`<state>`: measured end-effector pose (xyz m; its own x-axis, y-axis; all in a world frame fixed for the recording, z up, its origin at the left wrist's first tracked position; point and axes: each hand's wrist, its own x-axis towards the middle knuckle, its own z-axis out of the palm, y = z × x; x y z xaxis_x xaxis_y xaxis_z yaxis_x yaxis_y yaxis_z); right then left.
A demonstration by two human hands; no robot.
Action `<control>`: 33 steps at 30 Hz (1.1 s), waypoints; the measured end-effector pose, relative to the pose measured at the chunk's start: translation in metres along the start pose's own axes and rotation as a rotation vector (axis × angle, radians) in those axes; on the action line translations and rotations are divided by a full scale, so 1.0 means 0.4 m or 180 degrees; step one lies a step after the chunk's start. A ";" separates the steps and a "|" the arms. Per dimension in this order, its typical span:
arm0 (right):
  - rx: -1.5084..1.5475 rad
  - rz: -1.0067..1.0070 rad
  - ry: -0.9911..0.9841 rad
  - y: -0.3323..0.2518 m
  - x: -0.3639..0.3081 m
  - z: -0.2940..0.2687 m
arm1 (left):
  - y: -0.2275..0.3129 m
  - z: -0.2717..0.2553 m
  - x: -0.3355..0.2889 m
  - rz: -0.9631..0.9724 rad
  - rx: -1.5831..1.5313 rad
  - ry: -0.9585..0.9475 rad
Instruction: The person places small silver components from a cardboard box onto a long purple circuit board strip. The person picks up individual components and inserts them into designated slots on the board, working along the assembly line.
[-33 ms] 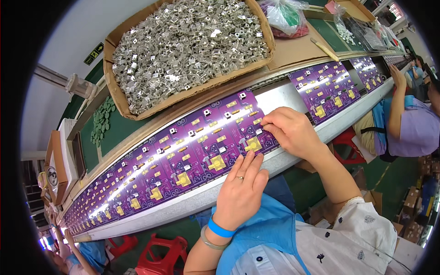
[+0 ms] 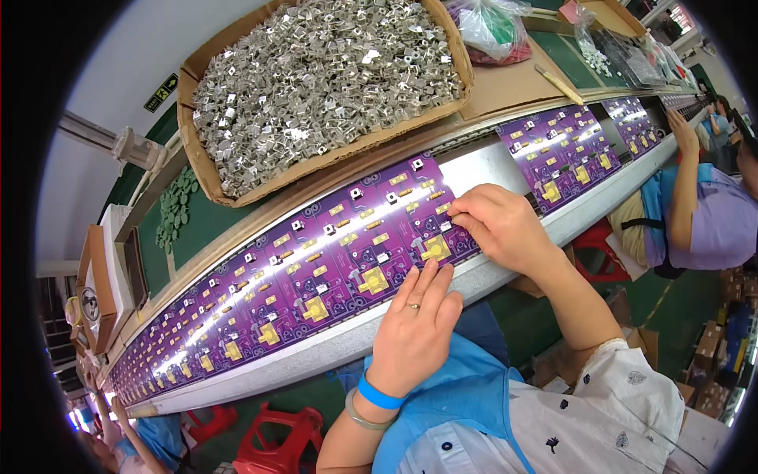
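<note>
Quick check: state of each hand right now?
Left hand: open, fingers flat on the near edge of the purple circuit board, holding nothing.
Right hand: fingertips pinched at the board; any held part cannot be told.

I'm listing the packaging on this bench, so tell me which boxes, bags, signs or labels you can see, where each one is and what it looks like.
Cardboard box: behind the purple boards, wide, shallow, brown, heaped with small silver metal parts.
Plastic bag: right of the box, clear, crumpled, green and red contents.
Sign: upper left on the wall, small green rectangle with yellow markings.
Cardboard boxes: floor at far right, brown, stacked.
</note>
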<state>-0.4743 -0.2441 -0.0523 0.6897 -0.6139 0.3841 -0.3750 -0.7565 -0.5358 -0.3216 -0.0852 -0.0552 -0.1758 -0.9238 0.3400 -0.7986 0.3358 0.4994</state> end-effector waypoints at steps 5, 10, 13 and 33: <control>-0.0153 -0.0138 -0.0005 -0.001 0.000 0.005 | -0.001 -0.002 0.000 -0.0003 -0.0019 0.0002; -0.0260 -0.0194 -0.0088 -0.009 -0.005 0.004 | -0.001 -0.002 -0.003 -0.0003 -0.0031 0.0041; -0.0099 0.0029 -0.0105 -0.003 -0.012 0.004 | -0.003 -0.001 -0.004 -0.0019 -0.0066 0.0086; 0.1877 0.0000 -0.0330 -0.191 -0.084 0.006 | 0.040 -0.046 -0.103 -0.1296 -0.2059 0.0993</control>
<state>-0.4674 -0.1652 -0.0262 0.7576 -0.5662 0.3246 0.0118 -0.4855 -0.8742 -0.3166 -0.0385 -0.0466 0.2999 -0.9346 0.1915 -0.2593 0.1133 0.9591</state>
